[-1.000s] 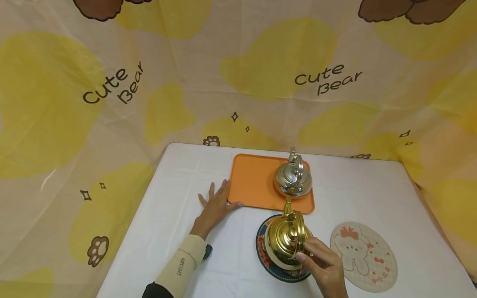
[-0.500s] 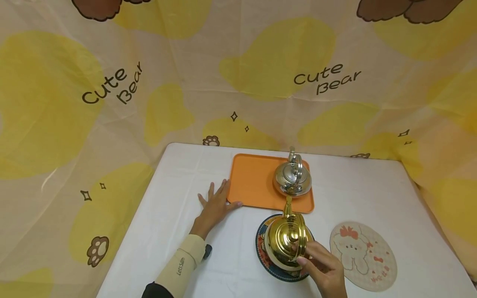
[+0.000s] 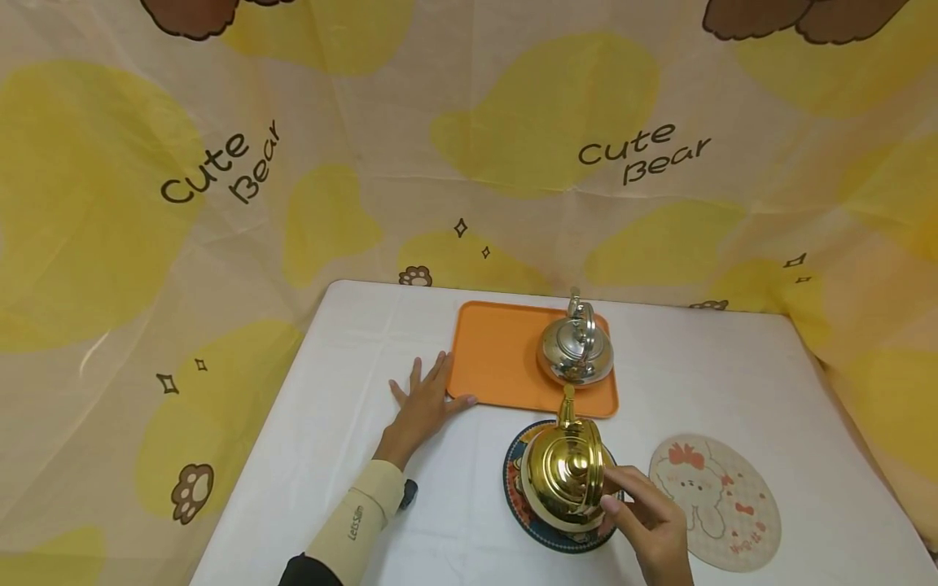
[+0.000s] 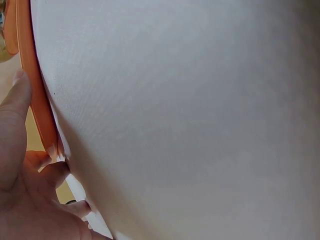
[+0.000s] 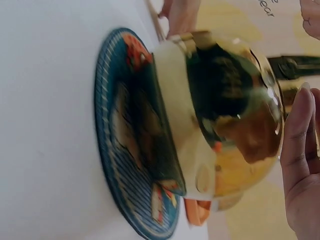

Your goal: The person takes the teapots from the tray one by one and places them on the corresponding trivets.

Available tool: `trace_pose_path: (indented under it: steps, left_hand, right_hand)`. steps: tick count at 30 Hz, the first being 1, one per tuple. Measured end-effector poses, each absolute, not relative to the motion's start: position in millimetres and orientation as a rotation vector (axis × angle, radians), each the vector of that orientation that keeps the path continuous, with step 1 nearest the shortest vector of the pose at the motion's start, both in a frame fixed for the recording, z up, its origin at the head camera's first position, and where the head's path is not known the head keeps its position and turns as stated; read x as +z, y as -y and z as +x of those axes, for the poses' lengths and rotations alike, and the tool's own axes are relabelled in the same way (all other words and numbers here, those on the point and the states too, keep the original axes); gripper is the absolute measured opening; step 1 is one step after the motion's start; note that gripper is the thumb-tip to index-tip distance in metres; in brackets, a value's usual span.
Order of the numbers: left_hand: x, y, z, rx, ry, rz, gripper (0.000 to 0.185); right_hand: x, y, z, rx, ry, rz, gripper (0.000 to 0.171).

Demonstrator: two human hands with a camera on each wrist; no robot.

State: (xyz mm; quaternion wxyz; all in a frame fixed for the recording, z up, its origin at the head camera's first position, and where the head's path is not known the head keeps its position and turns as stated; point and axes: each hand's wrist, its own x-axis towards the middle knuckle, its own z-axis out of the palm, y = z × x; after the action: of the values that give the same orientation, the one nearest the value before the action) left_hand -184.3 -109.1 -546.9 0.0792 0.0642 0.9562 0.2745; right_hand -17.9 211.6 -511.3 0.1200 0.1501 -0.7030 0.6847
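1. Head view: The gold teapot (image 3: 566, 478) stands upright on a blue patterned coaster (image 3: 516, 496) on the white table (image 3: 337, 456), just in front of the orange tray (image 3: 498, 354), with its spout pointing toward the tray. The right hand (image 3: 652, 529) is at the teapot's right side, fingers bent and fingertips at the handle; whether they close on it cannot be told here. The left hand (image 3: 422, 407) lies flat on the table, fingers spread, with its thumb against the tray's near left corner. A silver teapot (image 3: 576, 352) stands on the right part of the tray. A round rabbit mat (image 3: 718, 500) lies well to the right of the blue coaster.

2. Left wrist view: The left hand (image 4: 25, 200) rests against the edge of the orange tray (image 4: 35, 95), one fingertip touching the rim. White tablecloth fills the rest of the view.

3. Right wrist view: The gold teapot (image 5: 235, 115) sits on the blue coaster (image 5: 125, 150). The right hand's fingers (image 5: 300, 150) are extended together beside the teapot's top; contact cannot be confirmed.
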Motion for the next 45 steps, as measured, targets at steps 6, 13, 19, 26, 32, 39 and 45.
trace_pose_path:
  steps: [6,13,19,26,32,39,45]
  left_hand:
    - [-546.6,109.3,-184.5,0.818,-2.863,0.194,0.100]
    - [-546.6,109.2,-184.6,0.812,-2.863,0.193,0.099]
    - [-546.3,108.8,-184.7,0.821,-2.857,0.192,0.099]
    - [-545.7,108.9,-184.9,0.832,-2.847,0.189,0.099]
    - [-547.4,109.5,-183.9,0.840,-2.844,0.185,0.099]
    - [-548.5,110.1,-182.9,0.854,-2.846,0.181,0.100]
    - [-550.1,109.7,-184.3,0.863,-2.845,0.173,0.100]
  right_hand:
    - [-504.3,-224.2,-29.3,1.999,2.061,0.433,0.038]
    - [-501.3,-234.8,-49.3,1.949,1.974,0.533,0.038]
    - [-504.1,-242.6,-69.7,1.961,1.834,0.675,0.038]
    - [-500.1,-247.3,-82.9,1.967,1.844,0.643,0.037]
    - [-496.0,-248.1,-89.0,1.960,1.895,0.568,0.035]
    - [-496.3,-250.4,-98.8,1.924,2.058,0.415,0.032]
    - [-499.5,-254.6,-112.6,1.914,2.144,0.369,0.033]
